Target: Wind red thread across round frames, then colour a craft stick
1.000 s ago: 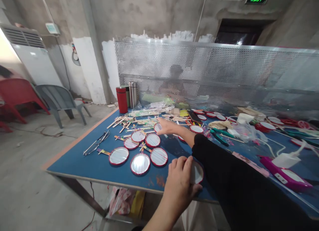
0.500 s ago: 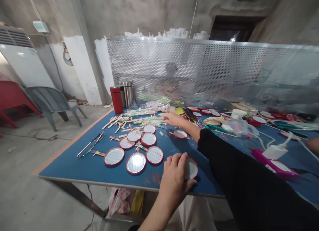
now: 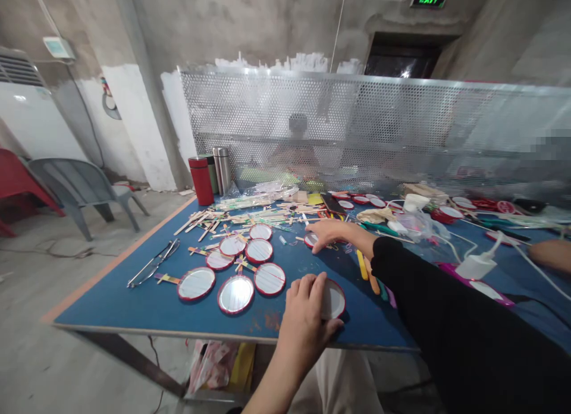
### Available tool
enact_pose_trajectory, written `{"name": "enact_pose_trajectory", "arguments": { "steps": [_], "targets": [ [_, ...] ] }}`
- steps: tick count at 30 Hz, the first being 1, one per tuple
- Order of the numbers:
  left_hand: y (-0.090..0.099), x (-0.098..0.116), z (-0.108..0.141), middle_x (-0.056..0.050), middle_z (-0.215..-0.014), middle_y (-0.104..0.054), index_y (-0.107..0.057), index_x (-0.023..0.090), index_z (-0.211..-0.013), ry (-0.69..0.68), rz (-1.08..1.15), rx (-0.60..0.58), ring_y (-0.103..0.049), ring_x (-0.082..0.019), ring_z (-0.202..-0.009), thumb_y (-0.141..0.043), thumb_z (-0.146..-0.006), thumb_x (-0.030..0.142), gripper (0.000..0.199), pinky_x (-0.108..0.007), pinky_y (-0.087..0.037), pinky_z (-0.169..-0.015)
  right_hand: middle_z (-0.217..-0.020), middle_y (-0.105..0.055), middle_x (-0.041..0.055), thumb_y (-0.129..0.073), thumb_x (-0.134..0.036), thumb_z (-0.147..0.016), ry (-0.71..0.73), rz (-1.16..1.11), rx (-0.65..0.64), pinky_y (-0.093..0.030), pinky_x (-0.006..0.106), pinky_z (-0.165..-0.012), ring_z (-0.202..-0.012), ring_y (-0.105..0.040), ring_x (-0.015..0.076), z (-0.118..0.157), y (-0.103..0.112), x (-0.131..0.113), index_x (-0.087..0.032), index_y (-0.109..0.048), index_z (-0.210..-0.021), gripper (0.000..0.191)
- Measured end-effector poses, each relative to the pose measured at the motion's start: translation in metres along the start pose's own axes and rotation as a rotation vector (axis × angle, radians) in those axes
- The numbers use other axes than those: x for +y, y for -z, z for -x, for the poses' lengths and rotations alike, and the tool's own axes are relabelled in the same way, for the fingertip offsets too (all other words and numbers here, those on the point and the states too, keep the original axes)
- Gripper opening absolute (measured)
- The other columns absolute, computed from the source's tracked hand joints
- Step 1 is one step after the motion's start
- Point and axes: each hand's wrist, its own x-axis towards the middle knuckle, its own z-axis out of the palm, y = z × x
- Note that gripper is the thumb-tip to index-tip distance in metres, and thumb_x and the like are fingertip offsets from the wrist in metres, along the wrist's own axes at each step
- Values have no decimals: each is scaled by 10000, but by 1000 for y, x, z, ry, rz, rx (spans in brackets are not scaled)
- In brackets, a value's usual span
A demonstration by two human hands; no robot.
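Observation:
My left hand (image 3: 307, 313) is closed around the left side of a round, red-rimmed disc (image 3: 334, 300), whose pale grey face is turned up near the table's front edge. Farther back, my right hand (image 3: 335, 231) hovers with bent fingers above a small red-rimmed hand mirror (image 3: 311, 240), partly covering it. A thin white pen-like stick (image 3: 305, 218) juts from its fingertips; the rest of the stick is hidden. To the left lie several red-rimmed mirrors (image 3: 235, 294), some with crossed wooden-stick handles.
Loose wooden sticks (image 3: 209, 223) are heaped toward the back left, near a red flask (image 3: 201, 181). Folded glasses (image 3: 154, 264) lie at the left. White cables and a charger (image 3: 476, 264) clutter the right, where another person's hand (image 3: 546, 256) shows. A perforated metal screen (image 3: 267, 104) stands behind.
My right hand has drawn back from the stick pile, toward me, and is now over the small mirror. My left hand keeps its hold on the disc. The view has turned slightly right.

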Motion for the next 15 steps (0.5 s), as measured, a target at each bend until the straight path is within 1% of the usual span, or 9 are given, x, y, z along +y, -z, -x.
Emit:
{"name": "enact_pose_trajectory", "arguments": {
  "steps": [2,5,8,12,15],
  "targets": [
    [0,-1,0,-113,-1260,-516,-384,181,-1357,-3,4,3,-479,-285,-1127,-752,-691,305,771,-449,-409,-976,-1141,-664,139,-777,-419,-603,4,9,21,-471,332,-795,-1034,-626,316,-1,-1,-3,-161,-611,-1183,656],
    [-1,-2,0,-115,-1264,-515,-376,179,-1363,-13,7,7,-473,-286,-1139,-744,-700,304,768,-453,-403,-982,-1221,-622,146,-757,-414,-641,2,13,81,-454,342,-860,-1098,-591,317,-4,-3,-6,-165,-584,-1219,653],
    [-2,-2,0,-116,-1277,-511,-371,167,-1366,-13,5,-1,-466,-289,-1147,-744,-704,300,771,-456,-397,-986,-1267,-589,140,-748,-424,-679,-38,10,158,-434,381,-920,-1149,-553,321,-9,-1,-4,-174,-571,-1229,629],
    [-2,-1,0,-107,-1284,-510,-369,188,-1367,-2,1,-1,-466,-291,-1147,-756,-693,320,789,-454,-406,-973,-1289,-547,113,-627,-403,-848,-114,7,271,-406,489,-965,-1155,-531,277,-15,1,-3,-168,-562,-1207,434],
    [-3,-2,0,-106,-1285,-507,-361,187,-1372,-7,0,-5,-465,-290,-1143,-759,-689,314,800,-454,-402,-973,-1265,-550,94,-553,-365,-913,-89,-15,337,-416,487,-959,-1123,-543,243,-21,1,-13,-174,-566,-1183,331]
  ]
}}
